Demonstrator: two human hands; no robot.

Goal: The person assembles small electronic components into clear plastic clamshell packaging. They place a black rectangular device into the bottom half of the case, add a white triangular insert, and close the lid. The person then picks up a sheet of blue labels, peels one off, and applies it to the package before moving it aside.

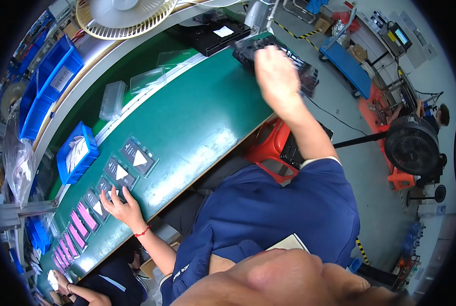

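My left hand [123,209] is open, its fingers spread over a row of clear plastic trays. Its fingertips rest on or just above one dark flat piece [104,186] in that row. Beyond it lie a similar tray with a dark piece and white triangle [119,172] and another such tray [137,156]. Beside the hand on the near-left side is one more dark piece [96,204]. At the far right end of the bench, my right hand [276,69] is over a black bin-like tray [303,71] with pale items inside. Blur hides its fingers.
Several trays with pink strips [77,224] continue the row leftward on the green bench [202,112]. A co-worker's hand [59,281] holds something white at the lower left. Blue bins [77,153], clear lids [147,80] and a fan [126,18] line the back. A red stool [269,148] stands below.
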